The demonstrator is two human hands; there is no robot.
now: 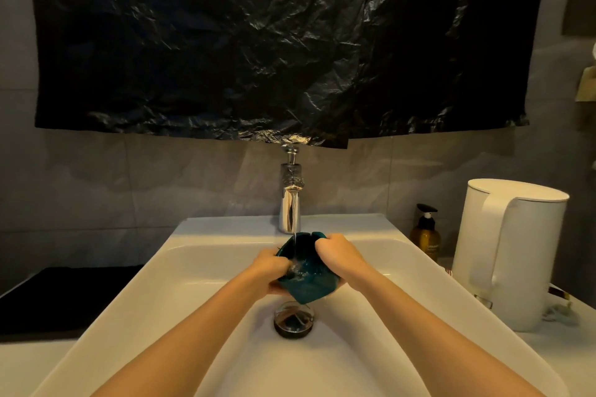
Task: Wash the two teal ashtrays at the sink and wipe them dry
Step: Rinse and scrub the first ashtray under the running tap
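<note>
A teal ashtray (pixel 306 284) is held tilted over the middle of the white sink (pixel 193 284), under water running from the chrome tap (pixel 290 200). My right hand (pixel 335 256) grips its right rim, fingers curled over the edge. My left hand (pixel 271 271) holds the left side, with its fingers inside the bowl where the water lands. Only one ashtray shows in the head view.
The round drain (pixel 293 319) lies below the ashtray. A white kettle (pixel 509 255) and an amber pump bottle (pixel 425 235) stand on the counter at the right. A black mat (pixel 64 296) lies at the left. Black plastic sheeting (pixel 283 42) hangs over the wall above.
</note>
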